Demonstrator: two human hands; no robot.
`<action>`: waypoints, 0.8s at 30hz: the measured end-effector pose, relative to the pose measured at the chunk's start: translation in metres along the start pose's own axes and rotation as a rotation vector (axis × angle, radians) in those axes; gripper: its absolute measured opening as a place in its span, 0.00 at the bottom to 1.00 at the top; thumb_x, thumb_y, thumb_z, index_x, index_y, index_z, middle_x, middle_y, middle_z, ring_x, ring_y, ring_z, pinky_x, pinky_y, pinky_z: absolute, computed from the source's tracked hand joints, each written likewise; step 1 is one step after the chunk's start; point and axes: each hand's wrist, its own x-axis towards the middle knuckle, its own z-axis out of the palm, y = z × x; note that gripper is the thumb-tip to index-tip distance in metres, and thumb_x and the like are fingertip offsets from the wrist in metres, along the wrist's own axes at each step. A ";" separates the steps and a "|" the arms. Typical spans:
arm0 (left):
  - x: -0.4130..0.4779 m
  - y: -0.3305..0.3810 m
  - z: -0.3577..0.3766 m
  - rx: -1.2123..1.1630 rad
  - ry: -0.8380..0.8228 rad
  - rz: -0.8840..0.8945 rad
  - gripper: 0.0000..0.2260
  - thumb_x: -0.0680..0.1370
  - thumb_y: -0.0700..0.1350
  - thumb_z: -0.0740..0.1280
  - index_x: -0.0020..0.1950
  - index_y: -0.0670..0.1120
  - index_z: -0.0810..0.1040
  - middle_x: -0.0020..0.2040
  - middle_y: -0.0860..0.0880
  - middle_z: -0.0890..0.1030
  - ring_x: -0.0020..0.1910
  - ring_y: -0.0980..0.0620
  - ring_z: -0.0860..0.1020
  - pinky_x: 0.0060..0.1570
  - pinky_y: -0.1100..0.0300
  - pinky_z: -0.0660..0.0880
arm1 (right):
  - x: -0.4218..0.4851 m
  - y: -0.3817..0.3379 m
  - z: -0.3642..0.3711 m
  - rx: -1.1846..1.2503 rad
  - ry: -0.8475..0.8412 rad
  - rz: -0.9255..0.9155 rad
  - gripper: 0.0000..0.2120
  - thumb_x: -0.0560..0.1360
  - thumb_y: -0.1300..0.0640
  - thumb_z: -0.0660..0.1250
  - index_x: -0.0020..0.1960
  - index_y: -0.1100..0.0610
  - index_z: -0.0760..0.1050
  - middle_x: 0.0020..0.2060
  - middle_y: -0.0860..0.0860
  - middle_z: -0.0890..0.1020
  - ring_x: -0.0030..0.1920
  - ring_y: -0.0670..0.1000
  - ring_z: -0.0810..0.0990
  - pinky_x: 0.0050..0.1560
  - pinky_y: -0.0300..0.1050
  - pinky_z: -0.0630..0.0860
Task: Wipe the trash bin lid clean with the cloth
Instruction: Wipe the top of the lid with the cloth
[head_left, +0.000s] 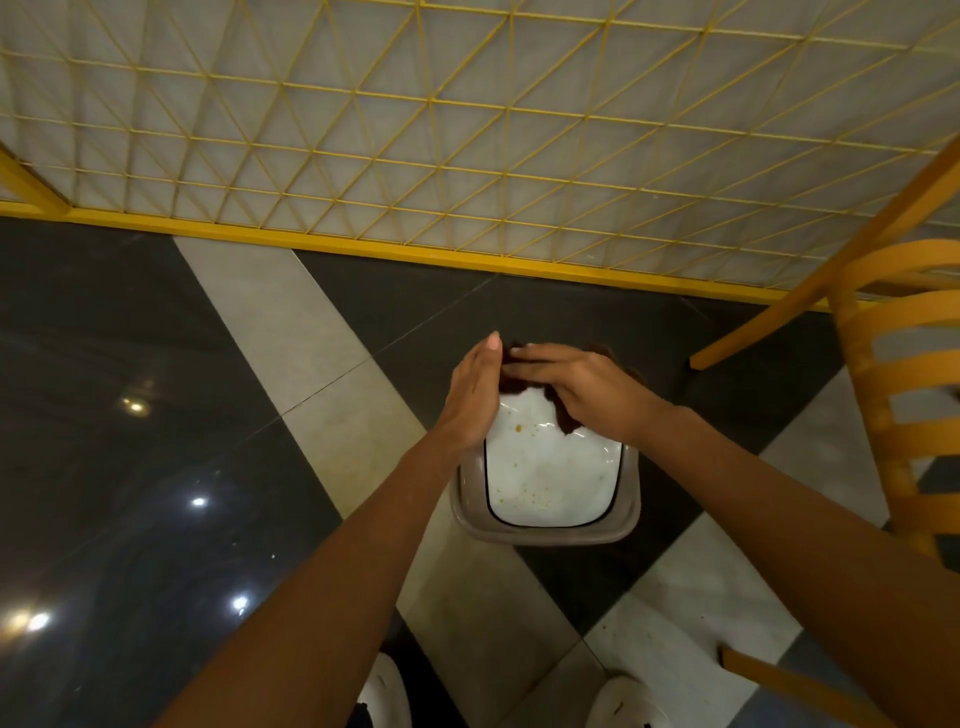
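Observation:
A small trash bin stands on the floor below me, with a grey rim (540, 535) and a white swing lid (550, 478) speckled with brown and yellow stains. A dark brown cloth (563, 418) lies over the lid's far edge. My right hand (587, 384) lies flat on the cloth, fingers pointing left, pressing it down. My left hand (475, 395) stands on edge against the bin's far left corner, fingers straight, touching the cloth's left end. Most of the cloth is hidden under my hands.
A yellow wire-grid partition (467, 156) with a yellow base rail runs across the back. A yellow wooden chair (904, 374) stands close on the right. The floor is glossy dark and pale tiles. My white shoes (628, 701) show at the bottom.

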 end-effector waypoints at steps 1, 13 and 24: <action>0.000 0.000 0.000 0.012 -0.003 -0.013 0.29 0.76 0.66 0.45 0.73 0.55 0.60 0.74 0.48 0.61 0.72 0.50 0.62 0.72 0.47 0.57 | 0.000 0.002 0.000 -0.012 0.040 0.076 0.24 0.76 0.67 0.60 0.69 0.52 0.67 0.69 0.52 0.69 0.69 0.51 0.67 0.69 0.43 0.61; -0.001 -0.002 -0.001 0.099 0.000 0.020 0.22 0.81 0.56 0.45 0.74 0.54 0.57 0.75 0.50 0.57 0.74 0.51 0.56 0.71 0.54 0.52 | -0.021 0.009 0.004 -0.037 0.171 0.237 0.24 0.77 0.66 0.59 0.71 0.52 0.64 0.71 0.52 0.66 0.71 0.52 0.64 0.72 0.42 0.56; -0.006 0.000 -0.004 0.129 -0.009 0.058 0.20 0.82 0.53 0.47 0.74 0.53 0.57 0.75 0.51 0.58 0.74 0.52 0.56 0.71 0.55 0.52 | -0.033 0.004 0.012 0.081 0.242 0.283 0.21 0.79 0.64 0.55 0.71 0.53 0.64 0.71 0.52 0.66 0.73 0.49 0.59 0.74 0.42 0.49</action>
